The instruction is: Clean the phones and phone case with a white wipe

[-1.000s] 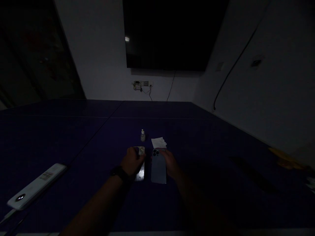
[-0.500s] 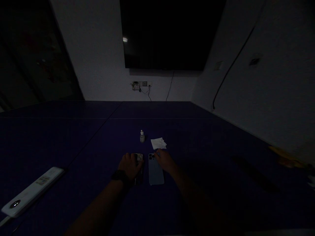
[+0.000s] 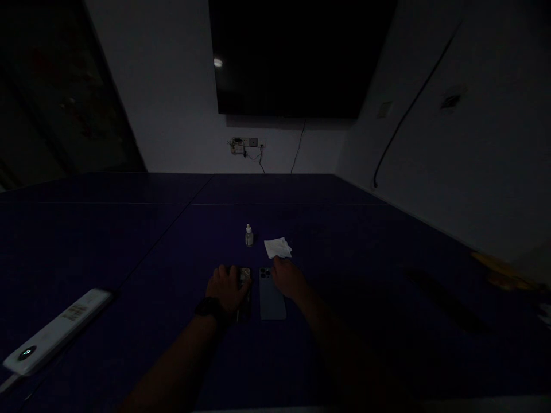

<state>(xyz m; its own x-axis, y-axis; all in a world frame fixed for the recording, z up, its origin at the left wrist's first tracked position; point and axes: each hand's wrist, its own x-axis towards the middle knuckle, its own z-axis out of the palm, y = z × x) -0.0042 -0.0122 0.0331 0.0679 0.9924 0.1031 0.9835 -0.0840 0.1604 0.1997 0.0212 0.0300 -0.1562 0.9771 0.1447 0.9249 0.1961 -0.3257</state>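
Observation:
The room is very dim. My left hand (image 3: 226, 287) rests over a dark phone (image 3: 244, 307) lying on the purple surface, thumb on its right side and fingers across the upper part. Bright parts show at that phone's top; the rest is covered or too dark. Beside it lies a blue smartphone (image 3: 272, 301), back up, camera lenses at its top left. My right hand (image 3: 288, 278) is at this phone's upper right corner, fingers pinched together. Whether anything is between those fingertips I cannot make out. White tissue (image 3: 278, 248) lies just beyond my right hand.
A small dropper bottle (image 3: 249, 236) stands beyond the phones. At left lies a long white device (image 3: 60, 330) with a round display and a cable. A dark flat object (image 3: 443, 301) and something yellow (image 3: 501, 269) lie to the right. A large screen (image 3: 297, 57) hangs on the wall.
My right fingertips have shifted slightly up and right, away from the blue smartphone's lenses. My left hand stays on the dark phone. The picture has grown a little darker.

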